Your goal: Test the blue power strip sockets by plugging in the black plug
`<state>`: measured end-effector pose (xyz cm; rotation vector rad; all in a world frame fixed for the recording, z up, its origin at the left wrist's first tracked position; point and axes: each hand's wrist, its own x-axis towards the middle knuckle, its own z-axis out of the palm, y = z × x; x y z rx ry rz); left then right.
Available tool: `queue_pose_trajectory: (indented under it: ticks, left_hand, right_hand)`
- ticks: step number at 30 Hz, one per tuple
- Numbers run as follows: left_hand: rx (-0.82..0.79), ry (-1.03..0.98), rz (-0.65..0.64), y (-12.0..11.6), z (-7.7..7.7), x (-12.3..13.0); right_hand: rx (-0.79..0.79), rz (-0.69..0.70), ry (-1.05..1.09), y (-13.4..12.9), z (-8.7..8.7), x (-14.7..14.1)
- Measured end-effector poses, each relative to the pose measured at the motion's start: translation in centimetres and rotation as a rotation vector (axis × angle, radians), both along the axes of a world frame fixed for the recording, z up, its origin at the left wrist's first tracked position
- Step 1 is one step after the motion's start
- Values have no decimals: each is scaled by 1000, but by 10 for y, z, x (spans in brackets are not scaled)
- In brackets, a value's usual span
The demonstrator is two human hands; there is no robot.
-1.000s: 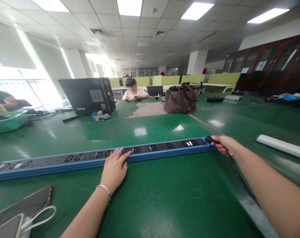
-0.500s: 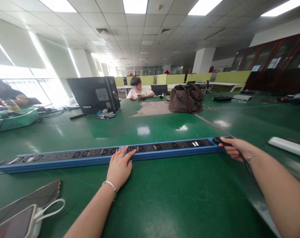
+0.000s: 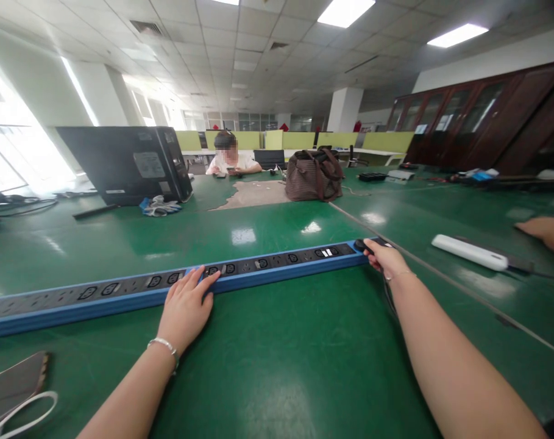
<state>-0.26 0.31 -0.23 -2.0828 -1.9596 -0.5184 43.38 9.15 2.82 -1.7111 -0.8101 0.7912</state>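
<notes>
A long blue power strip (image 3: 277, 263) with a row of black sockets lies across the green table, its left end cut off by the frame. My left hand (image 3: 188, 310) rests on its middle, fingers stretched over the sockets. At the strip's right end my right hand (image 3: 389, 262) is closed round a black plug (image 3: 361, 245), which touches the end of the strip. Whether it sits in a socket there, I cannot tell. From under this hand a dark cable (image 3: 390, 300) hangs down beside my forearm.
A white bar-shaped device (image 3: 469, 252) lies at right, near another person's hand (image 3: 546, 231). Behind are a black computer case (image 3: 134, 167), gloves (image 3: 160, 207) and a brown bag (image 3: 314, 177). A phone (image 3: 16, 381) lies front left. Someone sits across the table.
The view has swung right, so everything sits further left in the picture. Another person's hand has come into sight at the right edge. Both my hands keep their places on the strip.
</notes>
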Motion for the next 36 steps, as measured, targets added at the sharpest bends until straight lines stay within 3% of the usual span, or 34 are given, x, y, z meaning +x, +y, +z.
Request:
queue_pose_trajectory:
  ticks: [5,9,11,14,21,36]
  left_hand:
    - [3,2,4,-1,1,1]
    - [5,-24,9,-1,0,1]
    - [11,-35,8,0,0,0]
    - [16,-36,3,0,-1,0]
    - [9,4,-2,1,-4,-3]
    - [4,-26,5,0,-2,0]
  right_hand:
    - [89,16,158,-3,5,-3]
    - [377,76,309,-20,30,8]
    - [432,128,305,-29,42,14]
    - [346,174,339,-33,46,13]
    - [-24,173,389,-13,21,-20]
    - [-110,179,212,-5,22,-28]
